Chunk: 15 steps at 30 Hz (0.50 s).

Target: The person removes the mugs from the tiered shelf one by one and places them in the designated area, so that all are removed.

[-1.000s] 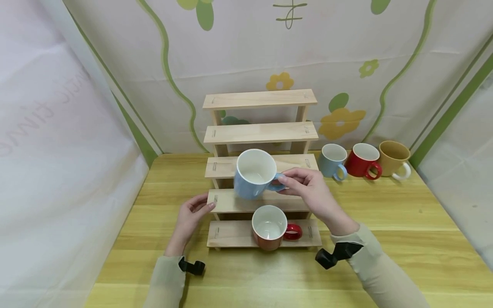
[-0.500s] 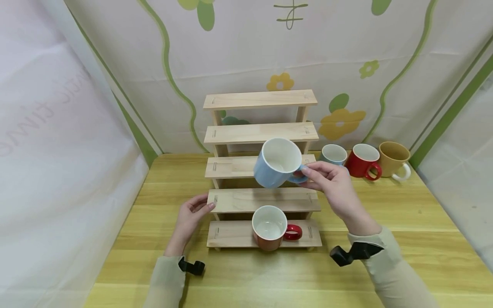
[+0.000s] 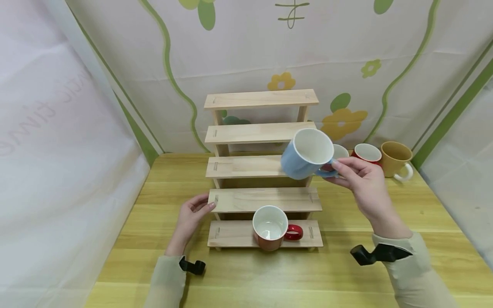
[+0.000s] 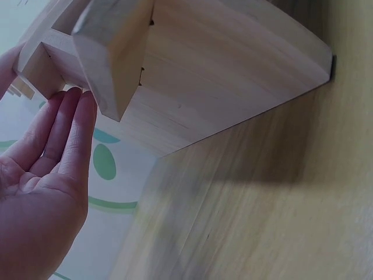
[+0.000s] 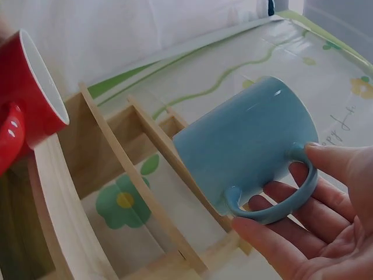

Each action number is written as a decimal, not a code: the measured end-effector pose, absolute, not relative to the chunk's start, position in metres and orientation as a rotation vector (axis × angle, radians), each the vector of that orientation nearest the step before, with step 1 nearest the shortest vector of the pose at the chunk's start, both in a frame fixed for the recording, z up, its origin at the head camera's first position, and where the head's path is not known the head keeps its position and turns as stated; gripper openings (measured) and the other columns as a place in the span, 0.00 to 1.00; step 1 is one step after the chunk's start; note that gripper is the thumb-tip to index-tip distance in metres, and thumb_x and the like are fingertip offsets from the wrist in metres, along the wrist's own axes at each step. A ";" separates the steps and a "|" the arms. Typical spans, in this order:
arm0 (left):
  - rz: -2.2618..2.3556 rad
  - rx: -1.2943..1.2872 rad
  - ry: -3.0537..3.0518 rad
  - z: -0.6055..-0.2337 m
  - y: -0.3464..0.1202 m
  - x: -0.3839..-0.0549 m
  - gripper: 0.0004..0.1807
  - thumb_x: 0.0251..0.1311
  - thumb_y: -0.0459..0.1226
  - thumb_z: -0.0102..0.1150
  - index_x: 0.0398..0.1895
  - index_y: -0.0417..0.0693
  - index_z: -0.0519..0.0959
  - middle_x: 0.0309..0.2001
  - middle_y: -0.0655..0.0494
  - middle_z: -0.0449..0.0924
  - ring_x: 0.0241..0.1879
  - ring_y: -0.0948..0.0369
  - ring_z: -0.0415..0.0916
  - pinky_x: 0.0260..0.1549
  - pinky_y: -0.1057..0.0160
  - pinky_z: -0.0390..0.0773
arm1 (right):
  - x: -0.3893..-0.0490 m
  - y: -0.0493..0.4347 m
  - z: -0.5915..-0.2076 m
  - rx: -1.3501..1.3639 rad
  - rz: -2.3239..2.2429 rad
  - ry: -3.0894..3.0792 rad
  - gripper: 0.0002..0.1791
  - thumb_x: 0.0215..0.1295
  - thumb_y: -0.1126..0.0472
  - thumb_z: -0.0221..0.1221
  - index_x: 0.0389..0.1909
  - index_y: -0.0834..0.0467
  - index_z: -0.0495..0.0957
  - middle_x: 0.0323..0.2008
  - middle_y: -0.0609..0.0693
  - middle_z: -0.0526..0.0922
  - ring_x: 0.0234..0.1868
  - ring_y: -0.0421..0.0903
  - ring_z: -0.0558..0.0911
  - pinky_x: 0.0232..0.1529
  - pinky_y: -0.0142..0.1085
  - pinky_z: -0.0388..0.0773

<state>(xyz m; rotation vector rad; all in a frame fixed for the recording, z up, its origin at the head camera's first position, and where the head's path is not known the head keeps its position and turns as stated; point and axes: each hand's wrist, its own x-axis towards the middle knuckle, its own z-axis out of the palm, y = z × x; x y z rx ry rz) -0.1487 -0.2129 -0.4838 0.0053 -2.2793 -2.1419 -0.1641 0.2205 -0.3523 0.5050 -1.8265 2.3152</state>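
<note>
My right hand (image 3: 363, 184) pinches the handle of a light blue mug (image 3: 306, 154), white inside, held in the air in front of the right end of the stepped wooden shelf. The right wrist view shows thumb and fingers around the handle of the same blue mug (image 5: 247, 143). My left hand (image 3: 192, 216) grips the left end of the second step of the wooden shelf (image 3: 265, 200), thumb on top. From the left wrist, the fingers (image 4: 76, 134) reach under that board. A red mug (image 3: 269, 231) stands on the lowest step, its handle to the right.
On the table (image 3: 169, 179), right of the shelf, stand a second light blue mug (image 3: 341, 151), another red mug (image 3: 367, 152) and a tan mug (image 3: 394, 158) with a white handle. My right hand partly covers them. A patterned curtain (image 3: 246, 47) hangs behind.
The blue mug has moved right and slightly upward with my right hand, from the middle of the shelf to its right end. My left hand keeps its place.
</note>
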 end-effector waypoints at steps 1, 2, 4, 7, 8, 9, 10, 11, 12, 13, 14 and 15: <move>-2.143 0.005 -2.278 -0.484 -0.213 -0.149 0.23 0.64 0.32 0.68 0.61 0.33 0.77 0.57 0.42 0.79 0.52 0.57 0.79 0.50 0.65 0.80 | -0.164 0.224 -0.352 0.504 2.316 -1.811 0.08 0.72 0.74 0.58 0.44 0.77 0.81 0.40 0.57 0.86 0.41 0.49 0.88 0.44 0.43 0.83; -2.146 0.004 -2.275 -0.484 -0.213 -0.149 0.23 0.64 0.32 0.68 0.61 0.33 0.77 0.57 0.42 0.79 0.52 0.57 0.79 0.50 0.65 0.80 | -0.164 0.227 -0.351 0.496 2.318 -1.796 0.08 0.72 0.74 0.58 0.44 0.77 0.80 0.40 0.57 0.86 0.40 0.49 0.88 0.43 0.43 0.84; -2.147 -0.001 -2.277 -0.485 -0.214 -0.149 0.23 0.65 0.32 0.68 0.61 0.33 0.77 0.57 0.42 0.79 0.52 0.57 0.79 0.50 0.65 0.80 | -0.163 0.233 -0.350 0.472 2.320 -1.777 0.08 0.71 0.74 0.58 0.44 0.77 0.81 0.40 0.57 0.86 0.40 0.48 0.88 0.42 0.41 0.84; -2.147 -0.004 -2.280 -0.485 -0.214 -0.149 0.23 0.65 0.33 0.68 0.61 0.33 0.77 0.57 0.42 0.78 0.53 0.56 0.78 0.50 0.65 0.80 | -0.163 0.241 -0.348 0.441 2.324 -1.754 0.08 0.71 0.74 0.58 0.45 0.76 0.82 0.41 0.58 0.87 0.40 0.49 0.88 0.42 0.41 0.84; -2.147 -0.005 -2.282 -0.485 -0.215 -0.150 0.23 0.65 0.33 0.68 0.61 0.34 0.77 0.57 0.42 0.78 0.53 0.56 0.78 0.50 0.65 0.80 | -0.163 0.244 -0.347 0.437 2.330 -1.739 0.08 0.71 0.75 0.58 0.45 0.76 0.82 0.41 0.58 0.86 0.40 0.49 0.88 0.42 0.41 0.84; -2.145 -0.004 -2.285 -0.485 -0.215 -0.150 0.23 0.65 0.33 0.68 0.61 0.34 0.77 0.57 0.42 0.78 0.53 0.56 0.78 0.50 0.65 0.80 | -0.163 0.247 -0.347 0.439 2.333 -1.727 0.09 0.71 0.75 0.58 0.46 0.77 0.81 0.42 0.59 0.86 0.40 0.50 0.88 0.42 0.41 0.83; -2.142 -0.002 -2.290 -0.485 -0.215 -0.150 0.24 0.65 0.33 0.68 0.62 0.34 0.77 0.57 0.42 0.78 0.53 0.56 0.78 0.50 0.65 0.80 | -0.163 0.250 -0.347 0.443 2.331 -1.714 0.09 0.71 0.76 0.58 0.46 0.77 0.81 0.42 0.60 0.86 0.40 0.51 0.88 0.42 0.42 0.83; -2.141 0.002 -2.292 -0.485 -0.215 -0.150 0.24 0.65 0.34 0.68 0.62 0.34 0.77 0.57 0.41 0.78 0.53 0.56 0.78 0.51 0.65 0.80 | -0.162 0.253 -0.346 0.452 2.328 -1.703 0.09 0.71 0.76 0.57 0.47 0.78 0.80 0.42 0.61 0.86 0.40 0.52 0.88 0.42 0.42 0.83; -2.140 0.005 -2.294 -0.485 -0.215 -0.150 0.24 0.65 0.34 0.69 0.62 0.34 0.77 0.57 0.41 0.78 0.54 0.56 0.78 0.51 0.65 0.80 | -0.162 0.256 -0.346 0.462 2.323 -1.694 0.10 0.71 0.77 0.56 0.47 0.80 0.79 0.42 0.61 0.86 0.40 0.52 0.88 0.42 0.43 0.83; -2.141 0.006 -2.294 -0.485 -0.215 -0.150 0.24 0.65 0.34 0.69 0.62 0.34 0.77 0.58 0.41 0.78 0.54 0.56 0.78 0.51 0.65 0.80 | -0.162 0.258 -0.346 0.463 2.324 -1.680 0.10 0.71 0.77 0.56 0.47 0.81 0.78 0.42 0.62 0.85 0.40 0.53 0.88 0.42 0.43 0.83; -2.143 0.009 -2.295 -0.485 -0.215 -0.150 0.24 0.65 0.34 0.69 0.62 0.34 0.77 0.58 0.41 0.78 0.54 0.56 0.78 0.51 0.65 0.80 | -0.162 0.261 -0.346 0.467 2.325 -1.665 0.10 0.71 0.77 0.55 0.47 0.82 0.77 0.42 0.63 0.85 0.40 0.53 0.88 0.42 0.44 0.82; -2.145 0.012 -2.293 -0.485 -0.215 -0.149 0.24 0.65 0.34 0.69 0.62 0.34 0.77 0.58 0.41 0.78 0.54 0.56 0.78 0.51 0.65 0.80 | -0.162 0.263 -0.345 0.467 2.321 -1.655 0.10 0.71 0.78 0.55 0.47 0.83 0.77 0.42 0.63 0.85 0.40 0.53 0.88 0.41 0.44 0.82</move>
